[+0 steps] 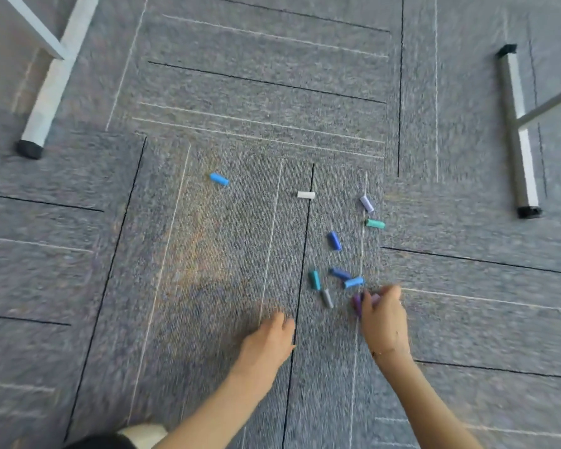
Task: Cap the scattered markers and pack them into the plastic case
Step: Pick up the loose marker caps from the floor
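Several short marker caps lie scattered on the grey carpet: a light blue cap (219,179) far left, a white cap (306,195), a lilac cap (366,203), a green cap (375,223), a dark blue cap (334,240), a teal cap (314,280), a grey cap (327,298) and two blue caps (347,277) close together. My right hand (382,315) reaches down over purple caps (357,303), its fingers curled round them. My left hand (269,341) hovers over the carpet with loosely bent fingers, holding nothing. The image is blurred. No case or marker bodies are in view.
A white table leg with a black foot (30,147) stands at the upper left. Another metal leg (518,134) with a crossbar lies at the right. My knee (143,435) shows at the bottom edge.
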`<state>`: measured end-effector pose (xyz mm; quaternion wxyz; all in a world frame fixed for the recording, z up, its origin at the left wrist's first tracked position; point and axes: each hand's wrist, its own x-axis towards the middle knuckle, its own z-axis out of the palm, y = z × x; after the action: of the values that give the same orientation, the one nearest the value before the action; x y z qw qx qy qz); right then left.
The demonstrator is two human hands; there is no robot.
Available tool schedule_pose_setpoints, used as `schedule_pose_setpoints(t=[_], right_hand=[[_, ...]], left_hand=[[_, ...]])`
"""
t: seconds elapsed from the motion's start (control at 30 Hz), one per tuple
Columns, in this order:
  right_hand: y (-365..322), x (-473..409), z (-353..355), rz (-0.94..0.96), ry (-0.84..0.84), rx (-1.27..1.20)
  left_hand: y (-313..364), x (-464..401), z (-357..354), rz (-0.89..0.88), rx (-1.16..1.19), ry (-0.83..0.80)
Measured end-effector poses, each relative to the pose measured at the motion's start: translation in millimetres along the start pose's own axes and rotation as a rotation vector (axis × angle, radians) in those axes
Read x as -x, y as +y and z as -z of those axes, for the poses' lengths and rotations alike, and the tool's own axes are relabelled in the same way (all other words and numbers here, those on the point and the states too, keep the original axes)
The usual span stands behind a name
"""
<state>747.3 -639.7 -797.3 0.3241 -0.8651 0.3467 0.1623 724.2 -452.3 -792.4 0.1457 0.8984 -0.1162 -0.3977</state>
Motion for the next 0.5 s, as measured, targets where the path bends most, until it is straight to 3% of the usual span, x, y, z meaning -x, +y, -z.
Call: schedule_pose_setpoints(t=[0.1, 0.3, 0.43, 0.5], right_hand=[[1, 8, -1, 0.068, 0.014, 0.121], [7, 19, -12, 0.115, 0.174, 0.046], [19, 11, -31, 0.214, 0.145, 0.236], [22, 6, -36, 0.249, 0.123, 0.359]], left_hand=[[2, 9, -9, -0.029, 0.013, 0.016], [-11, 24, -14, -0.186, 0.059, 0.112], [-18, 24, -17, -0.097, 0.114, 0.133], [-16, 24, -14, 0.027, 0.269, 0.182]])
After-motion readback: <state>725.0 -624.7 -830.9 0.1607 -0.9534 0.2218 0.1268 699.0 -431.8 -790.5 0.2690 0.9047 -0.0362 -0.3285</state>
